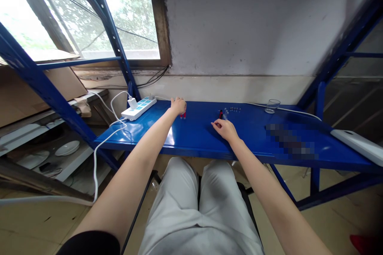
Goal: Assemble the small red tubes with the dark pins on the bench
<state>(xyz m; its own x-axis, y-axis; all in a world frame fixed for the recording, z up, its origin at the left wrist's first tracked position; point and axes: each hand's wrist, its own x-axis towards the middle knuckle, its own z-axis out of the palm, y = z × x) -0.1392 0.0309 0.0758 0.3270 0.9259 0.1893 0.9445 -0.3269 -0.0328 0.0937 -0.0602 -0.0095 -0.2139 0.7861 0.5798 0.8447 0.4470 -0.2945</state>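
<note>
My left hand (178, 106) reaches to the back of the blue table, its fingers bent down at a few small red pieces (183, 116). What its fingertips hold is hidden behind the hand. Nearer the table's front edge, my right hand (226, 128) is closed in a pinch, and anything between its fingers is too small to name. Just beyond it stand a small red-and-black piece (220, 114) and several little clear pieces (226, 113). Behind those, a row of tiny metallic pieces (235, 109) lies on the table.
A white power strip (139, 108) with a plugged-in charger and white cables sits at the table's left end. To the right are a clear glass (272, 106), a blurred-out dark object (290, 141) and a white device (359, 145). Blue posts (112, 28) frame the table (197, 143).
</note>
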